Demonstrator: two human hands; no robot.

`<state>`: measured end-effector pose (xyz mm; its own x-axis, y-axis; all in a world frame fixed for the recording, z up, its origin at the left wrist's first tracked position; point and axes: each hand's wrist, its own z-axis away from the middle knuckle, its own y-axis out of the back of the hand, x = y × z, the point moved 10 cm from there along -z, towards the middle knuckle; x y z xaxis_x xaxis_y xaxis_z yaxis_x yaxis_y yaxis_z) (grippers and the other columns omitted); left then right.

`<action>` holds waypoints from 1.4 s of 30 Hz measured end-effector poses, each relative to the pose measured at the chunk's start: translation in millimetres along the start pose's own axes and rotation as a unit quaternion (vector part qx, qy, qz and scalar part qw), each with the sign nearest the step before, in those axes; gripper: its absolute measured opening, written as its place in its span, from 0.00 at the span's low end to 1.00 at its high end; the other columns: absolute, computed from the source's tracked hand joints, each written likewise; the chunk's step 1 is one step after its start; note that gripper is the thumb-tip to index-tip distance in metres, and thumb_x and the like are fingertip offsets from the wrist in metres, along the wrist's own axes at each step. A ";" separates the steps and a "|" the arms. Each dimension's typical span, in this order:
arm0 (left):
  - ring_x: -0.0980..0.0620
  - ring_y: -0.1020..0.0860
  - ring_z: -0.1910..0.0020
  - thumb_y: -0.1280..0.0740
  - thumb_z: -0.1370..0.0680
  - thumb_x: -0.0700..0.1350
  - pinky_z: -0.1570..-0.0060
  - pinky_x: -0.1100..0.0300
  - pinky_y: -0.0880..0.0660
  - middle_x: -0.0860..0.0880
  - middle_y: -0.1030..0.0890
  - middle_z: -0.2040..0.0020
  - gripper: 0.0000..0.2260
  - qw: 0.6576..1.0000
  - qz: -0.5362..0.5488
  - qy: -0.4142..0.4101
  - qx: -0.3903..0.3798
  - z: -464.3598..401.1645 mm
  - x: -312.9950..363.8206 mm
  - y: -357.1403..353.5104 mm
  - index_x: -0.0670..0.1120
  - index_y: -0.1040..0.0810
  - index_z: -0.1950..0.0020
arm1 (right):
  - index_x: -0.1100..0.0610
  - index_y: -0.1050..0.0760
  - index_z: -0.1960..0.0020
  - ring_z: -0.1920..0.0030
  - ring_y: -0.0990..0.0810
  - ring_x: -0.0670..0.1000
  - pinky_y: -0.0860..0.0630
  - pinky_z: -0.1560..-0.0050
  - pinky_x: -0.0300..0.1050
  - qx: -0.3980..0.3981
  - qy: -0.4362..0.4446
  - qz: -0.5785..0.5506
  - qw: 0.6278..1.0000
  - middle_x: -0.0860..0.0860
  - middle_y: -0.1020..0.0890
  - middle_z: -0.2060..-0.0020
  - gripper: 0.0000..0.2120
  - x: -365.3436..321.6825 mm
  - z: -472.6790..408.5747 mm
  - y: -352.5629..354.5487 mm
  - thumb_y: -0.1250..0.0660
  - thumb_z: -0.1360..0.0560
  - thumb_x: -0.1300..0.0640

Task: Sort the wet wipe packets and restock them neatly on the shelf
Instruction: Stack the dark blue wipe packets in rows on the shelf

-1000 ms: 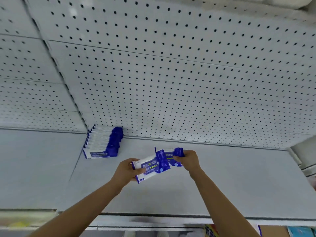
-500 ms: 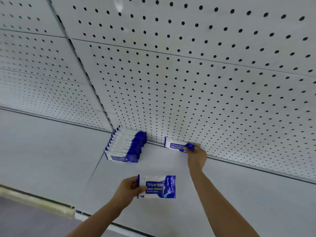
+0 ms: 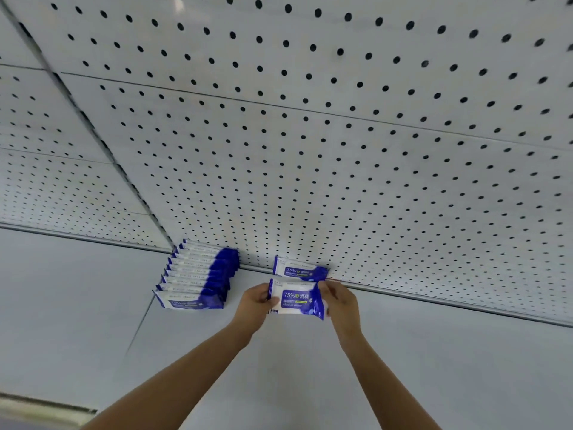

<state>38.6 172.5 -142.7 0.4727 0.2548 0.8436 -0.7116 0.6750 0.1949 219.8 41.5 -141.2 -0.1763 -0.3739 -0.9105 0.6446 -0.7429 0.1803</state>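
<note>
A blue-and-white wet wipe packet (image 3: 296, 299) is held upright between my two hands just above the white shelf (image 3: 93, 321). My left hand (image 3: 255, 301) pinches its left end and my right hand (image 3: 339, 301) pinches its right end. Directly behind it, a single packet (image 3: 299, 270) stands on edge against the pegboard back wall. To the left, a row of several identical packets (image 3: 198, 276) stands in a neat file running from the back wall toward me.
The white pegboard wall (image 3: 341, 150) rises behind the shelf, with a vertical seam (image 3: 93, 125) at the left. A seam between shelf panels (image 3: 139, 324) runs forward under the packet row. The shelf's front edge (image 3: 46, 408) shows at the lower left.
My right hand let go of the packet set against the back wall and came back to the packet in my left hand. That packet moved up and back, close behind the standing one.
</note>
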 end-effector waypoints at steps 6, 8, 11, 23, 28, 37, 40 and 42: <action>0.52 0.17 0.51 0.32 0.21 0.40 0.46 0.55 0.21 0.50 0.16 0.50 0.08 0.999 -0.032 -0.005 0.043 -26.9 -0.3 2.1 0.47 0.19 0.44 | 0.64 0.22 0.56 0.62 0.18 0.52 0.25 0.69 0.36 -0.037 0.014 0.078 0.996 0.54 0.16 0.62 0.03 3.1 -19.1 -5.3 0.29 0.26 0.64; 0.53 0.18 0.53 0.29 0.23 0.42 0.47 0.56 0.22 0.51 0.16 0.51 0.07 0.995 -0.062 0.005 0.081 -32.0 -1.4 9.7 0.47 0.18 0.45 | 0.61 0.21 0.59 0.61 0.17 0.52 0.23 0.65 0.37 -0.021 0.017 0.082 0.996 0.51 0.15 0.64 0.03 2.1 -25.6 -4.4 0.30 0.27 0.66; 0.58 0.20 0.59 0.27 0.25 0.41 0.56 0.65 0.26 0.55 0.17 0.58 0.04 0.990 -0.058 -0.017 0.129 -39.5 13.2 18.7 0.49 0.18 0.53 | 0.52 0.20 0.62 0.66 0.19 0.41 0.26 0.64 0.32 0.009 0.039 0.076 0.996 0.42 0.16 0.68 0.10 -10.8 -34.8 -4.7 0.30 0.28 0.66; 0.57 0.21 0.47 0.26 0.26 0.45 0.47 0.58 0.22 0.57 0.21 0.45 0.14 0.973 -0.118 -0.120 0.155 -28.6 36.2 30.8 0.53 0.22 0.43 | 0.52 0.22 0.50 0.54 0.18 0.44 0.26 0.57 0.29 0.068 0.040 0.111 0.991 0.44 0.17 0.57 0.09 -16.7 -19.7 23.8 0.27 0.28 0.58; 0.62 0.26 0.45 0.28 0.24 0.49 0.58 0.77 0.30 0.62 0.26 0.42 0.16 0.938 -0.221 -0.251 0.088 19.0 84.4 15.4 0.56 0.26 0.38 | 0.49 0.23 0.42 0.49 0.21 0.36 0.28 0.49 0.27 0.039 0.125 0.162 0.978 0.40 0.18 0.49 0.15 -53.4 21.7 43.6 0.26 0.28 0.54; 0.64 0.27 0.40 0.28 0.26 0.56 0.42 0.73 0.32 0.63 0.25 0.39 0.18 0.902 -0.205 -0.375 -0.062 105.1 121.4 -50.9 0.59 0.26 0.37 | 0.46 0.25 0.39 0.42 0.26 0.35 0.31 0.43 0.28 0.031 0.231 0.253 0.939 0.35 0.22 0.42 0.18 -97.6 131.9 101.1 0.29 0.27 0.45; 0.68 0.28 0.41 0.27 0.26 0.53 0.43 0.77 0.34 0.64 0.25 0.40 0.18 0.897 -0.191 -0.389 -0.087 137.0 126.0 -79.0 0.57 0.26 0.38 | 0.47 0.25 0.38 0.40 0.27 0.35 0.33 0.42 0.26 0.039 0.251 0.266 0.930 0.36 0.22 0.41 0.18 -98.9 164.5 130.3 0.29 0.26 0.44; 0.66 0.27 0.41 0.27 0.26 0.53 0.43 0.76 0.32 0.62 0.24 0.41 0.18 0.890 -0.191 -0.402 -0.101 157.2 126.4 -102.7 0.57 0.25 0.38 | 0.46 0.26 0.37 0.40 0.26 0.36 0.32 0.41 0.28 0.046 0.254 0.281 0.924 0.36 0.23 0.40 0.19 -94.0 183.4 153.8 0.31 0.26 0.42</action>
<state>89.8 26.5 22.5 0.0779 -0.5423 0.8366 -0.4329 0.7375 0.5184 199.0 -139.4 40.3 0.5552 -0.4238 -0.7156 0.4571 -0.5633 0.6883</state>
